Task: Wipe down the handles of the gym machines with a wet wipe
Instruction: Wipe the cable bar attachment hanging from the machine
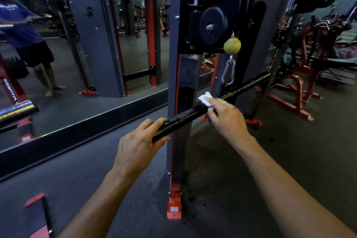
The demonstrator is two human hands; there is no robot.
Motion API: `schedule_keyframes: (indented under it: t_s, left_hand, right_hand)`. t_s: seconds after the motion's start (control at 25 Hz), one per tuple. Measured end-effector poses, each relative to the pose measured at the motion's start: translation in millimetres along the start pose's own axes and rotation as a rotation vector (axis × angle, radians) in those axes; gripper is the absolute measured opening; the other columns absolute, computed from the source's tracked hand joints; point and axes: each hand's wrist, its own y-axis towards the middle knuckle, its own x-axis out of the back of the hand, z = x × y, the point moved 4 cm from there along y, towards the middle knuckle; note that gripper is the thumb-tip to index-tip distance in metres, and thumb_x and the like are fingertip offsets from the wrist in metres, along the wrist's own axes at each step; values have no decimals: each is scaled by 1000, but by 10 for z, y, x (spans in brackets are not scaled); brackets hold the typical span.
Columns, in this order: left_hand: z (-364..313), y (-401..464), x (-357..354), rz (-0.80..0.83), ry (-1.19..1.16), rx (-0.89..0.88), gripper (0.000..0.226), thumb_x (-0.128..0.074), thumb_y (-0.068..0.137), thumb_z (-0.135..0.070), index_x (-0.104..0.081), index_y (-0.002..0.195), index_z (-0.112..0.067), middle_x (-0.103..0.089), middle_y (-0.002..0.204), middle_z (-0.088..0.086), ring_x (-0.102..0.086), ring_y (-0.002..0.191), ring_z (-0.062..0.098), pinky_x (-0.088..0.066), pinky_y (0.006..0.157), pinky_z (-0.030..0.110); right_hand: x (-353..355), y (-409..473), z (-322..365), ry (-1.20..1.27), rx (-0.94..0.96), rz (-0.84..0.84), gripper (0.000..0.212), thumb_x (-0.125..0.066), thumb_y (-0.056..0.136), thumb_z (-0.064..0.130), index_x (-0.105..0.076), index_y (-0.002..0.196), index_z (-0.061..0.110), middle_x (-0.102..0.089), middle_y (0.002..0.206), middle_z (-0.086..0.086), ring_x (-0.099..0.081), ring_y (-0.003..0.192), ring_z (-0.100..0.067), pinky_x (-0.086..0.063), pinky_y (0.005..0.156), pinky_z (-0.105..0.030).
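Beside the cable machine upright [180, 141], my left hand [135, 147] gripping the black bar handle's [179, 120] near end, my right hand [228, 116] pinching a white wet wipe [205, 98] against it farther along.

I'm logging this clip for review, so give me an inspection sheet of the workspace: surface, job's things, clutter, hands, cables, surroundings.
Surface: dark gym floor, with small dark specks near the machine's red foot.
Job's things: black bar handle, slanting up to the right; white wet wipe pressed on it.
Clutter: nothing seen.
Hands: left hand has its grip on the bar's near end; right hand pinches the wipe against the bar.
Cables: yellow-green stopper ball with a carabiner hanging below the pulleys; the cable itself is hard to make out.
Surroundings: wall mirror on the left, red-framed machines on the right.
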Motion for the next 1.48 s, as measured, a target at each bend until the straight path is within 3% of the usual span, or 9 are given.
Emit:
schedule_keyframes:
  t_s: [0.08, 0.32, 0.48, 0.68, 0.92, 1.04, 1.12, 1.24, 1.48]
  left_hand:
    - [-45, 4, -11, -1, -5, -6, 54, -64, 91, -50, -53, 139, -27, -56, 101, -12, -58, 65, 10, -49, 46, 26]
    - [-67, 32, -25, -11, -8, -19, 53, -68, 90, -47, -53, 136, -27, -58, 100, -10, -58, 64, 11, -47, 45, 24]
    - [-10, 9, -36, 10, 12, -2, 53, -66, 91, -50, -51, 138, -30, -60, 102, -11, -63, 67, 13, -54, 47, 32]
    - [-67, 9, -64, 23, -11, 23, 48, -61, 91, -54, -47, 134, -36, -58, 95, -11, -62, 65, 16, -54, 47, 36]
    - [-21, 8, -73, 66, -19, 56, 46, -64, 91, -55, -49, 133, -40, -59, 99, -16, -62, 75, 9, -54, 55, 32]
    - [-7, -4, -71, 77, -21, 67, 43, -63, 91, -59, -52, 130, -43, -59, 96, -18, -61, 75, 8, -46, 55, 26]
    - [4, -12, -89, 89, -35, 83, 41, -62, 92, -60, -54, 129, -45, -60, 96, -19, -61, 77, 7, -41, 56, 23]
    - [5, -27, -131, 104, -38, 96, 43, -61, 92, -61, -55, 130, -43, -62, 99, -18, -62, 79, 8, -45, 57, 26]
    - [-24, -122, -164, 111, -76, 121, 43, -60, 92, -60, -55, 130, -40, -62, 99, -18, -60, 78, 5, -46, 60, 27]
  right_hand:
    - [33, 41, -130, -10, -67, -7, 37, -51, 102, 20, -59, 138, 19, -65, 117, -2, -65, 100, -21, -54, 81, -33]
    - [-198, -233, 538, 176, 98, 44, 38, -43, 103, 25, -56, 137, 15, -63, 121, 2, -60, 83, -4, -36, 67, -2]
    - [-80, -84, 236, -23, 97, 34, 43, -43, 103, 27, -52, 144, 19, -62, 133, 1, -68, 101, -17, -52, 75, -24]
    - [22, 17, -41, 102, -149, 52, 42, -44, 106, 22, -50, 147, 15, -59, 136, -4, -60, 107, -11, -40, 80, -15]
    - [-181, -313, 415, 230, 57, 92, 47, -43, 107, 22, -40, 153, 16, -60, 134, -5, -63, 104, -15, -54, 85, -28]
    - [-69, -283, -32, 569, -342, -109, 42, -42, 108, 22, -50, 148, 23, -67, 124, -3, -64, 93, -6, -53, 78, -20]
    - [-138, -403, -239, 1030, -698, -256, 36, -42, 108, 23, -56, 140, 27, -67, 91, -1, -56, 66, -9, -49, 56, -26]
    - [-364, -486, -201, 1530, -1092, -303, 26, -43, 107, 17, -65, 119, 9, -55, 67, -2, -46, 55, -11, -39, 48, -26]
    - [-459, -166, -62, 1835, -1181, -183, 37, -42, 105, 25, -45, 68, 20, -34, 56, 3, -29, 46, -11, -26, 42, -24]
